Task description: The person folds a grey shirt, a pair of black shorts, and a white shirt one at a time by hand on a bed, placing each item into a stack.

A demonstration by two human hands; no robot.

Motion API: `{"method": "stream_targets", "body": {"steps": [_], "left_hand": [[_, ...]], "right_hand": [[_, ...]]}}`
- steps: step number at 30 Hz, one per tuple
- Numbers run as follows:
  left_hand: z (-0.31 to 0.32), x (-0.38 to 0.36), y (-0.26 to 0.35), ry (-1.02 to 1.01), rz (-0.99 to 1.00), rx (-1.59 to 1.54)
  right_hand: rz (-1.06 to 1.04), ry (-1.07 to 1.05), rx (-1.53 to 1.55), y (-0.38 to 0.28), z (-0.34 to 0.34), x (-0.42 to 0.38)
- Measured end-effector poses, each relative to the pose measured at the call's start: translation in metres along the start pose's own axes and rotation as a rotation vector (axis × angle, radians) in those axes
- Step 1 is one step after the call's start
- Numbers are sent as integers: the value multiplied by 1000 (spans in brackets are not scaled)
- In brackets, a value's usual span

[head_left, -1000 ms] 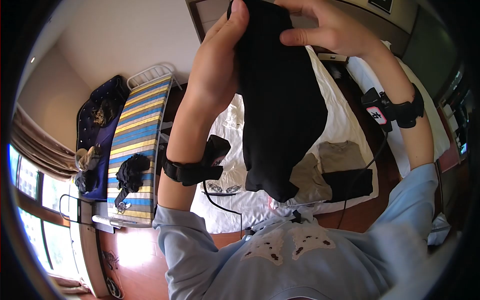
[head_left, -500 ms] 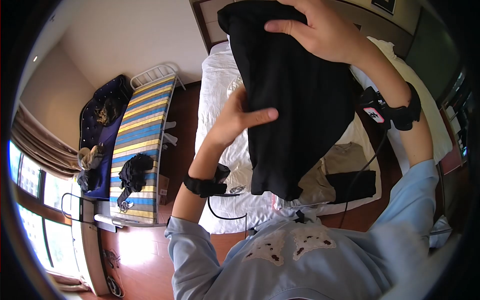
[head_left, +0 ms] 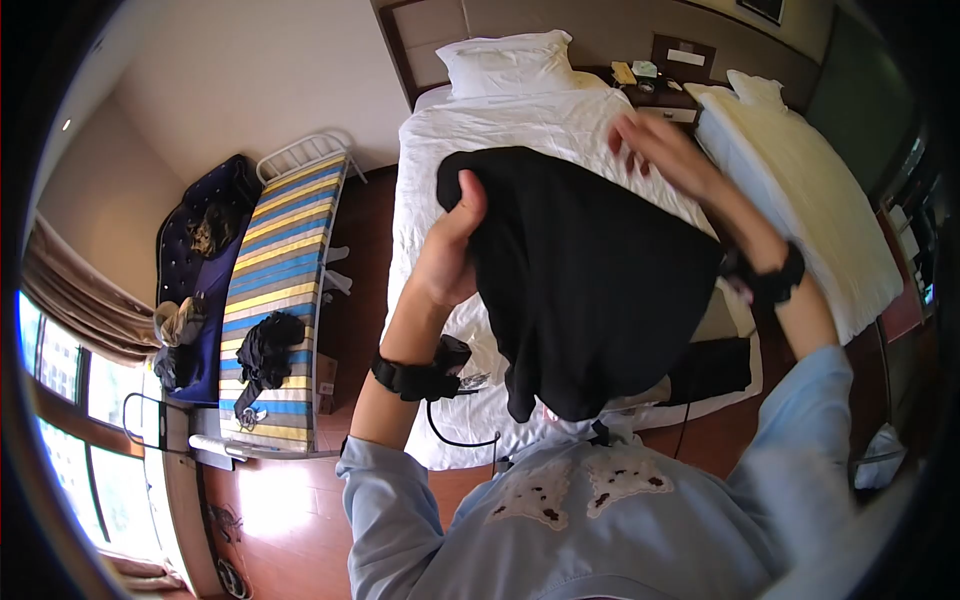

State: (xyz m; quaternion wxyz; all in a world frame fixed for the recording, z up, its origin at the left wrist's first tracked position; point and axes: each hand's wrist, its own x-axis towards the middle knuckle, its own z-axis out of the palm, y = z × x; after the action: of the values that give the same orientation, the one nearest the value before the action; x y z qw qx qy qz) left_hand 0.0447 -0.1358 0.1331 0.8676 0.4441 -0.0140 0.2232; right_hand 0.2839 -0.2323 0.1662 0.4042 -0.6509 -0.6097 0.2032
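A black garment (head_left: pixel 600 270) hangs in front of me over the near part of the white bed (head_left: pixel 425 200); its exact kind cannot be made out. My left hand (head_left: pixel 450 250) grips its upper left edge, thumb on the near side and the other fingers hidden behind the cloth. Beyond the garment's upper right side, my right hand (head_left: pixel 655 150) is apart from it, slightly blurred, with loosely bent fingers and nothing in them. A folded black cloth (head_left: pixel 712 368) lies on the bed's near right corner, partly covered from view by the hanging garment.
A striped cot (head_left: pixel 285 250) at left carries a crumpled black garment (head_left: pixel 268 350). Past it, a dark blue sofa (head_left: pixel 205 270) holds more clothes. A nightstand (head_left: pixel 660 95) stands between the white bed and a second bed (head_left: pixel 790 190). Cables hang from both wrist straps.
The black garment has come down and its top edge now sags. My right hand has let go of it and moved away from the cloth. My left hand has shifted to the upper left edge.
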Motion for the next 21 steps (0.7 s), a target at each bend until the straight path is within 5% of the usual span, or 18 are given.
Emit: {"method": "stream_targets", "body": {"steps": [5,7,9,11,14,21], "left_hand": [[-4,-8,17,77,54,105],[-4,-4,18,68,56,98],[1,2,16,63,42,123],[7,5,12,60,22,149],[9,7,6,43,-60,154],[0,-4,12,56,-79,76]], "right_hand": [[146,70,833,53,42,-76],[-30,-164,1161,67,50,-90],[-192,-215,1010,68,57,-90],[-194,-46,925,31,64,-82],[235,60,865,15,63,-79],[135,7,886,16,51,-77]]}}
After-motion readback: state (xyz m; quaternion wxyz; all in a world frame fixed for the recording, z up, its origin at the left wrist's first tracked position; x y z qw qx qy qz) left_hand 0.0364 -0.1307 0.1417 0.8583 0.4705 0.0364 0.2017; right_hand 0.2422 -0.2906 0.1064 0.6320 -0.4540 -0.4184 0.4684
